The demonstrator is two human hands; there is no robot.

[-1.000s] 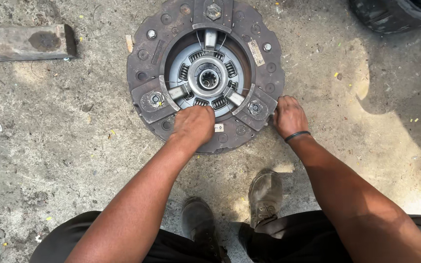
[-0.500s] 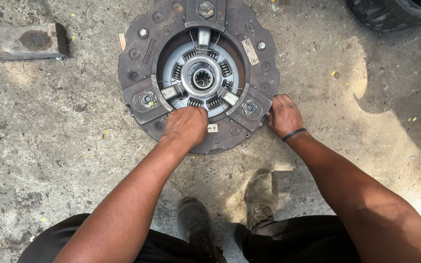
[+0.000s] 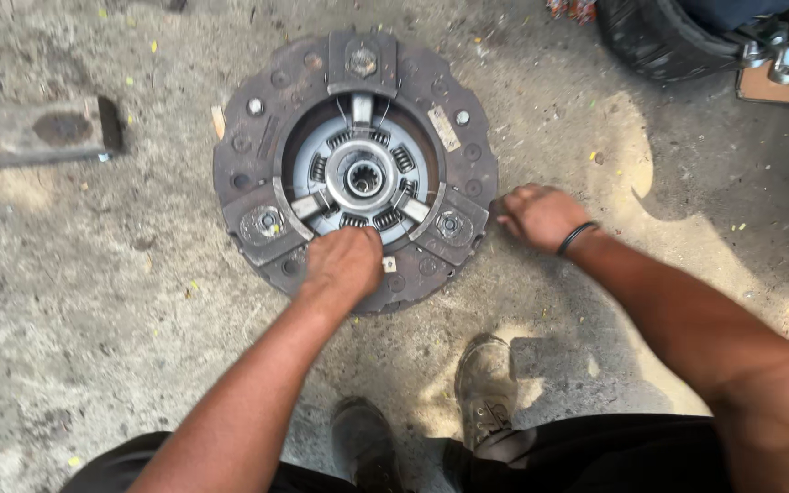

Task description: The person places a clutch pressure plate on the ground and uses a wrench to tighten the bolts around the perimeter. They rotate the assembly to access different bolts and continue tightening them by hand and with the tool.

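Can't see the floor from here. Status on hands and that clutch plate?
Left hand gripping clutch assembly at its inner rim. Right hand fisted at its right edge. Assembly flat on concrete. Metal block lies apart, left.

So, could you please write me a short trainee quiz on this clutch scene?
1. True or false: the left hand rests on the clutch plate.
2. Where is the right hand? A) at the plate's right edge B) on the metal block C) on the tyre
3. Fill in: the plate lies flat on the concrete ____.

Key:
1. True
2. A
3. floor
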